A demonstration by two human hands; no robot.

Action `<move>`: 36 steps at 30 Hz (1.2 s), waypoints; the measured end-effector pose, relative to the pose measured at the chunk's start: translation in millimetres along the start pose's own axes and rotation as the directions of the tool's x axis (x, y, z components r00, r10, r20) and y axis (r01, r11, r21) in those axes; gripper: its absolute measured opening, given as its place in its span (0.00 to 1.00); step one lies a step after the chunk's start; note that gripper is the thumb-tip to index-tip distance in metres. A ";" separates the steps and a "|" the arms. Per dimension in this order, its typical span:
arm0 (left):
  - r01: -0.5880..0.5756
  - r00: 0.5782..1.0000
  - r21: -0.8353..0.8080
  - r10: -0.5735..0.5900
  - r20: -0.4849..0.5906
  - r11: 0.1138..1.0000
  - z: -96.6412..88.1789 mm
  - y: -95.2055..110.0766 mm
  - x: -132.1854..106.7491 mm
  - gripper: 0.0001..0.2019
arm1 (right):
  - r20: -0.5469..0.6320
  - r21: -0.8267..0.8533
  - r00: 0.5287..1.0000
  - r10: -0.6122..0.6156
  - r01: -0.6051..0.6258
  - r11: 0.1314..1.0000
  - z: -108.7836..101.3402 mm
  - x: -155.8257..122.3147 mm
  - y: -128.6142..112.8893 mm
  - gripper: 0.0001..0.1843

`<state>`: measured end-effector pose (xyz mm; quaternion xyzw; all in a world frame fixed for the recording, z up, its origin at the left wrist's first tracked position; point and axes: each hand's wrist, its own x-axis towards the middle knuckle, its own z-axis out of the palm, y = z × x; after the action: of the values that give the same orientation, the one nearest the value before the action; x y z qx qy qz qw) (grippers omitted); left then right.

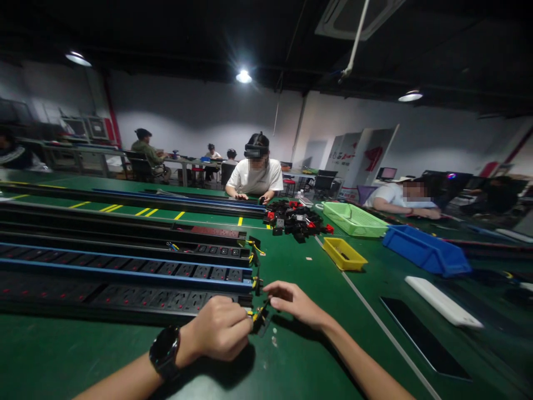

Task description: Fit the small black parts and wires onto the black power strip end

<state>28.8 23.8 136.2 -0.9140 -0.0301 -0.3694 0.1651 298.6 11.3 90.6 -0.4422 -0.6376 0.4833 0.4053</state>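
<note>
My left hand (227, 328), with a black watch (164, 350) on its wrist, is curled closed at the right end of the nearest black power strip (166, 300). Its fingertips are hidden, so what they hold cannot be made out. Yellow-green wires run from that strip's end to a small black end piece (261, 315) beside the fingers. My right hand (297, 303) is just right of this piece, thumb and index finger apart and curved towards it. Whether they touch it is unclear. Behind lies a blue-edged power strip (183, 272), its end also wired to a small black part (257, 284).
More long strips (125, 230) lie across the green table (300, 355). A pile of black and red parts (297, 219), a green basket (353, 219), yellow bin (345, 254), blue bin (425, 250), white box (443, 301) and dark phone-like slab (425, 336) are rightward. A person (256, 175) works opposite.
</note>
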 end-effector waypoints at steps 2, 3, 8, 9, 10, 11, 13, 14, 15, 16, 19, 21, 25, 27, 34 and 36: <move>0.044 0.999 0.035 -0.044 -0.023 0.998 -2.7 -7.4 6.7 0.11 | 0.051 -0.002 0.998 -0.024 0.025 1.000 2.4 -1.1 -4.7 0.30; 0.076 0.997 0.045 -0.075 -0.037 0.996 -3.1 -10.1 8.5 0.12 | 0.075 -0.005 0.997 -0.028 0.028 1.000 2.7 -0.8 -6.4 0.28; 0.195 0.978 0.051 -0.191 -0.078 0.979 -1.0 -14.7 2.4 0.11 | 0.262 -0.081 0.963 0.061 -0.041 0.996 -16.7 -0.9 -8.0 0.20; 0.197 0.978 0.051 -0.193 -0.077 0.979 -1.0 -14.6 0.0 0.11 | 0.269 -0.108 0.959 0.085 -0.058 0.992 -25.2 -1.6 -6.3 0.19; 0.196 0.979 0.050 -0.192 -0.075 0.979 -1.3 -14.5 -2.3 0.11 | 0.245 -0.142 0.964 0.103 -0.070 0.987 -35.0 -2.4 -3.8 0.18; 0.193 0.979 0.047 -0.189 -0.074 0.980 -1.8 -14.5 -4.1 0.11 | 0.183 -0.179 0.977 0.110 -0.076 0.981 -45.5 -3.3 -0.5 0.17; 0.189 0.980 0.039 -0.186 -0.075 0.981 -2.9 -14.9 -6.3 0.10 | -0.011 -0.292 0.995 0.101 -0.100 0.951 -66.7 -5.2 7.4 0.15; 0.190 0.980 0.036 -0.187 -0.074 0.981 -3.4 -15.4 -6.8 0.10 | -0.121 -0.361 0.989 0.090 -0.128 0.924 -76.5 -6.3 11.4 0.14; 0.191 0.980 0.033 -0.188 -0.070 0.981 -3.6 -15.8 -7.0 0.10 | -0.227 -0.429 0.971 0.071 -0.166 0.888 -85.0 -7.6 15.1 0.13; 0.192 0.980 0.031 -0.190 -0.064 0.981 -3.8 -16.3 -7.1 0.09 | -0.308 -0.489 0.950 0.053 -0.206 0.848 -92.1 -9.0 18.1 0.13; 0.189 0.981 0.029 -0.187 -0.051 0.982 -3.3 -17.1 -6.8 0.09 | -0.385 -0.617 0.923 0.008 -0.264 0.741 -102.0 -13.0 21.4 0.17; 0.183 0.982 0.029 -0.181 -0.051 0.983 -2.8 -17.0 -6.6 0.09 | -0.352 -0.669 0.936 -0.009 -0.245 0.701 -98.9 -14.1 18.6 0.20; 0.172 0.985 0.031 -0.171 -0.039 0.985 -1.3 -16.7 -6.5 0.10 | -0.275 -0.656 0.959 -0.073 -0.132 0.743 -70.3 -10.2 4.0 0.21; 0.162 0.986 0.033 -0.161 -0.034 0.986 0.0 -17.0 -7.0 0.10 | -0.196 -0.556 0.977 -0.086 -0.039 0.831 -46.8 -6.7 -5.4 0.17; 0.178 0.984 0.021 -0.177 -0.020 0.984 3.8 -18.2 -9.8 0.10 | 0.111 -0.339 0.980 -0.166 0.194 0.921 20.1 -4.7 -25.9 0.18; 0.177 0.984 0.021 -0.177 -0.010 0.984 3.5 -17.9 -9.9 0.10 | 0.076 -0.387 0.974 -0.215 0.228 0.894 24.8 -5.6 -25.6 0.17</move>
<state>20.8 42.5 132.1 -0.9044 -0.1147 -0.3858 0.1417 272.4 -4.1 110.0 -0.4315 -0.7740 0.3030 0.3505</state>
